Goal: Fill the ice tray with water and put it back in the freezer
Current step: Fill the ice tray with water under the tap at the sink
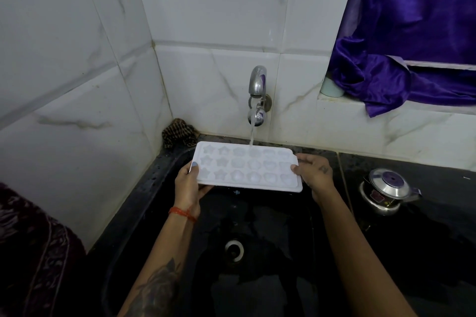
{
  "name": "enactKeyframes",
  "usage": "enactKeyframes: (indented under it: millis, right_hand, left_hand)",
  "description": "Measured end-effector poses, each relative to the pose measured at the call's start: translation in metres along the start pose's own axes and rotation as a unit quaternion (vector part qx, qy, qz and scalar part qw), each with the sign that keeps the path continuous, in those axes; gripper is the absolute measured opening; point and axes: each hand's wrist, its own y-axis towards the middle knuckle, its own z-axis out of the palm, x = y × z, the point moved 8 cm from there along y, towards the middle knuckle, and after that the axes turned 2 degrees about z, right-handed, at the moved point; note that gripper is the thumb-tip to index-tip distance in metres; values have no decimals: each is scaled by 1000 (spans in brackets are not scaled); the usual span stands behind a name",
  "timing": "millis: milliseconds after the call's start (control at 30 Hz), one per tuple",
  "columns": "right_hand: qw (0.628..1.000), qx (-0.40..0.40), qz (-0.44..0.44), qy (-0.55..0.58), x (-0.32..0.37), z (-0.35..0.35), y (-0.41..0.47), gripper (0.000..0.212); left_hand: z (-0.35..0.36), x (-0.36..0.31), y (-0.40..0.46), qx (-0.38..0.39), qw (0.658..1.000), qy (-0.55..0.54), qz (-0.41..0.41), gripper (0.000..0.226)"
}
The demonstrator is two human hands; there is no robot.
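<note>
Two bare forearms nearest, the left tattooed, a red thread at its wrist. Beyond them, over a black sink (pixel 144 216) with a round drain (pixel 234 250) at the bottom, a white ice tray (pixel 247 167), gripped at both short ends: left hand (pixel 189 188) with thumb on top of the rim and fingers curled beneath, right hand (pixel 315 171) pinching the opposite edge. Three rows of star- and round-shaped moulds, some glistening; how full, hard to tell. Directly above the back row, a chrome tap (pixel 257 85) on the tiled wall, with a thin stream of water (pixel 252 136) landing in a mould near the middle. On the dark wet surface to the right, a lidded steel pot (pixel 386 192); contents hidden. A purple curtain (pixel 412 33) draped over the ledge above it.
</note>
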Motion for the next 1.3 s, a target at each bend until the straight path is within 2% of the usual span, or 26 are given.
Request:
enactKeyframes:
  millis: [100, 533, 800, 967, 1300]
  right_hand:
    - [1000, 14, -3, -1, 3, 8, -4, 36]
    - [994, 95, -19, 51, 19, 47, -21, 36]
    - [990, 134, -30, 43, 33, 61, -19, 40]
    - [987, 145, -35, 53, 42, 64, -19, 42]
    - [991, 119, -32, 58, 41, 48, -7, 39]
  left_hand:
    - [-8, -1, -1, -9, 1000, -2, 3, 17]
    - [-47, -16, -2, -70, 997, -19, 29, 27]
    - [-51, -24, 1, -70, 996, -41, 37, 18]
    - [-50, -32, 7, -75, 996, -38, 40, 32]
    - [-31, -26, 11, -55, 997, -40, 21, 33]
